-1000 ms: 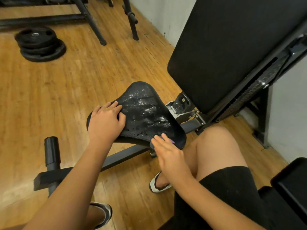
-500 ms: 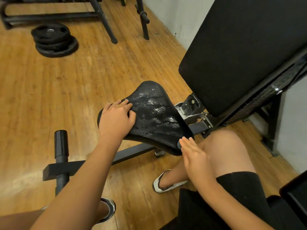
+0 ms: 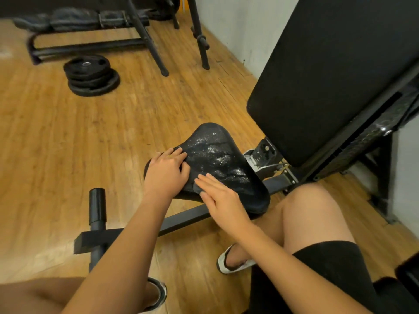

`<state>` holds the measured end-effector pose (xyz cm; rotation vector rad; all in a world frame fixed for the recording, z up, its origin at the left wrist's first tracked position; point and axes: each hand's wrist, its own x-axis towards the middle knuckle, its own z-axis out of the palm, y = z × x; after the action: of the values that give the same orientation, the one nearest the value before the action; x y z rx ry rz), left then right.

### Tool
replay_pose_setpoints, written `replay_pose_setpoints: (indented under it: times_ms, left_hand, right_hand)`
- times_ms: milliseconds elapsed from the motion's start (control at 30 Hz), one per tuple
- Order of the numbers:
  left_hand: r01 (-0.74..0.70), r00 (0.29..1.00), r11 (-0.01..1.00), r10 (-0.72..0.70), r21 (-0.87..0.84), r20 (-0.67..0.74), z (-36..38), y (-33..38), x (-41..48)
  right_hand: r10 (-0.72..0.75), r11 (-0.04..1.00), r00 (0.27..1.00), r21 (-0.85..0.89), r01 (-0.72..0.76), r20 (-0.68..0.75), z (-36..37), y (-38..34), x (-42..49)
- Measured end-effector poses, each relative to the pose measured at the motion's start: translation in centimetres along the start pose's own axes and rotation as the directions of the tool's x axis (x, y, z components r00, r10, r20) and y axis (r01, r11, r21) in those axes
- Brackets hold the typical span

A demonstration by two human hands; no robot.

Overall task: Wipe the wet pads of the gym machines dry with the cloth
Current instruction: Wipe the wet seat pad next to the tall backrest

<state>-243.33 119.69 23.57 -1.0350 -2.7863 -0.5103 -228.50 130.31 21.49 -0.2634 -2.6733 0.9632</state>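
Near field: person seated, right knee (image 3: pixel 310 200) bare beside the machine. A white-edged shoe (image 3: pixel 231 266) is flat on the wooden floor (image 3: pixel 68 143).

Frame: black steel beam (image 3: pixel 186 220) runs low from a crossbar up toward the seat. An upright post (image 3: pixel 97 205) with a black sleeve stands at the crossbar.

Hands:
- Right hand (image 3: pixel 224 205) lies flat on the near edge of the seat pad (image 3: pixel 217 159). Its fingers are straight and together, pointing up-left, and clasp nothing.
- Left hand (image 3: pixel 166 175) rests palm-down on the pad's narrow left end, fingers lightly bent on the top surface, not closed round anything that shows.
- The two hands sit just beside each other.
- Cloth: cannot be told apart from the black pad under the hands.

Seat pad: black, tilted, carried on the beam, with wet glints across its middle and far half.

Behind it, the large black back pad (image 3: pixel 328 75) is raised at an angle. No glints are visible on it.

Far field: stack of weight plates (image 3: pixel 90 74) on the floor, far left. Rack legs (image 3: pixel 156 53) stand beyond them, with a low bench (image 3: pixel 79 21) near the top edge.
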Motion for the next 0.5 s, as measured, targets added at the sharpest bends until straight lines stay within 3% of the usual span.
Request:
replay_pose_setpoints:
  times_ms: [133,233,300,400,500]
  left_hand:
    - [0.039,0.999,0.993,-0.04,-0.113,-0.008,-0.2,0.3,-0.4]
    - [0.119,0.985,0.93,-0.155,-0.348,-0.076,-0.3,1.1,-2.8]
    - [0.091,0.983,0.916,-0.145,-0.392,-0.109,0.0,2.0,-4.7]
    - [0.025,0.992,0.94,-0.067,-0.34,-0.11,1.1,3.1,-6.5]
    - [-0.003,0.995,0.966,-0.023,-0.257,-0.099,1.7,3.7,-7.4]
  right_hand:
    - [0.022,0.993,0.999,0.117,-0.026,0.031,-0.6,0.2,0.3]
    - [0.086,0.996,0.984,0.002,-0.086,-0.156,-0.3,0.7,0.0]
    - [0.08,0.992,0.974,-0.083,-0.099,-0.214,-0.4,1.0,-0.5]
    - [0.025,0.991,0.996,-0.131,-0.037,-0.089,-1.2,1.5,-1.6]
    - [-0.028,0.995,0.985,-0.09,0.043,0.168,-3.5,2.4,-2.7]
